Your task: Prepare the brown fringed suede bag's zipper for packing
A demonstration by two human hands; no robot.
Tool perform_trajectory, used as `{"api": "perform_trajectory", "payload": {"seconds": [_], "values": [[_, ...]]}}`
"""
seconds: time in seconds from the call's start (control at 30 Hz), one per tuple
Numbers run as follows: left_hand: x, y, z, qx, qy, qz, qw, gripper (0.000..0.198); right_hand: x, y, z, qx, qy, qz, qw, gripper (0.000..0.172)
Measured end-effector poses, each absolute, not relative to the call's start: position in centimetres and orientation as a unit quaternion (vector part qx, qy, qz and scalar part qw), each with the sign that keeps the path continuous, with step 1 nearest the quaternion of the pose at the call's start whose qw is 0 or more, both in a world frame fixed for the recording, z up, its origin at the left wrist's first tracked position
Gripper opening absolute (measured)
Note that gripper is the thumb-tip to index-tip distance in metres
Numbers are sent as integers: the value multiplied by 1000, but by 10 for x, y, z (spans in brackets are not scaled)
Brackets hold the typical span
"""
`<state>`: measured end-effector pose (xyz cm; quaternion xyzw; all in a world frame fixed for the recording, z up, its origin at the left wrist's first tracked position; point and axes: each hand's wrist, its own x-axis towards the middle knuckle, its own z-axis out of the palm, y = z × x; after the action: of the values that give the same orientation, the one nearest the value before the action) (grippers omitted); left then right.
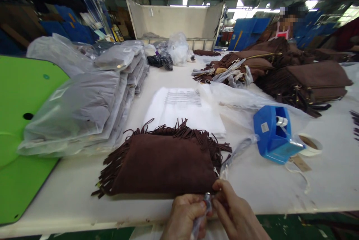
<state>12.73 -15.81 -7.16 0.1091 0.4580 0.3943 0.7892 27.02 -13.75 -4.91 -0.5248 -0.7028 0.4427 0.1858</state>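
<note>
A dark brown fringed bag lies flat near the table's front edge. Just below its front right corner, my left hand is closed around a narrow plastic-wrapped strap with a shiny metal end at the top. My right hand is beside it, thumb and fingers pinched close to that metal end. What sits between the right fingertips is too small to tell. Another length of wrapped strap runs from the bag's right side toward a blue tape dispenser.
Plastic-bagged grey goods are stacked on the left beside a green board. White sheets lie behind the brown bag. More brown bags pile at the right. A tape roll adjoins the dispenser. Another person is at the far right.
</note>
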Motion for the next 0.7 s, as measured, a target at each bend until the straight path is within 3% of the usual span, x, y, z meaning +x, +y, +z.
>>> {"api": "perform_trajectory", "payload": {"seconds": [0.13, 0.23, 0.7], "values": [[127, -157, -78, 63, 416, 400, 814, 48, 265, -146, -62, -545, -661, 449, 255, 16], [127, -156, -78, 67, 375, 394, 836, 45, 264, -149, -70, -555, -625, 467, 287, 18], [127, -159, -82, 35, 295, 394, 870, 40, 257, -149, -76, -611, -533, 517, 273, 28]]}}
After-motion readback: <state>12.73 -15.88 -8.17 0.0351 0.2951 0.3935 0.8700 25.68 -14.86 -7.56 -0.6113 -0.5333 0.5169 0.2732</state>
